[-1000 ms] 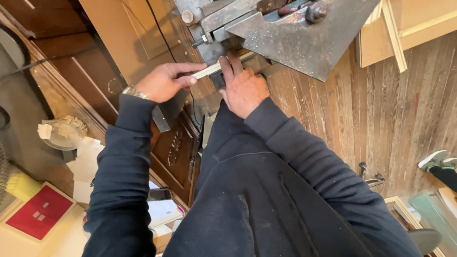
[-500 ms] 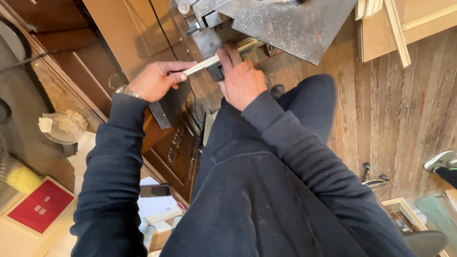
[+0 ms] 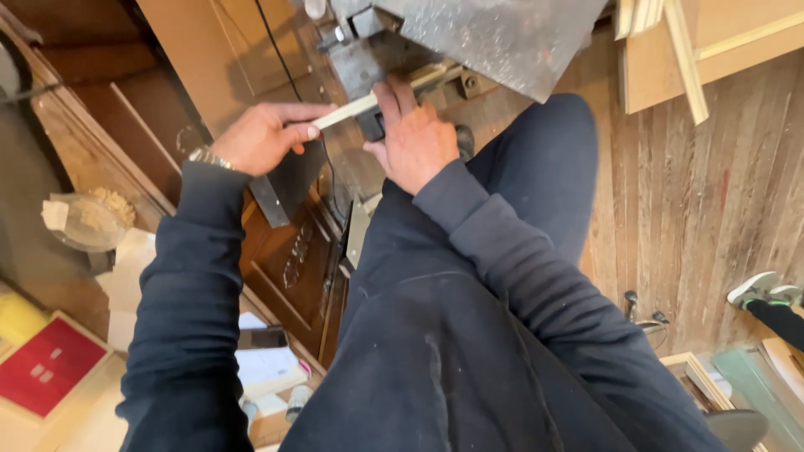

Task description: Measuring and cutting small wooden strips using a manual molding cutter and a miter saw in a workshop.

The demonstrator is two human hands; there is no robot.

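Holding: a thin pale wooden strip (image 3: 368, 99) is being held at both ends, up at the top of the view beside the grey metal machine (image 3: 469, 42).
Left hand: the left hand (image 3: 264, 136) is being closed round the strip's near, lower-left end, thumb and fingertips pinching it.
Right hand: the right hand (image 3: 414, 138) is being laid flat over the strip's far part, fingers extended and pressing it down against the machine's dark block (image 3: 360, 63); no full grip is being made.
Long axis: the strip is being kept on a slant, rising from lower left to upper right, running under the machine's steel plate.
Nearer hand: the right hand is being kept nearer the machine; the left is being kept out at the free end, apart from the machine.
Surroundings: a dark wooden cabinet (image 3: 293, 259) is lying below the hands, and plank flooring (image 3: 712, 192) is showing to the right.
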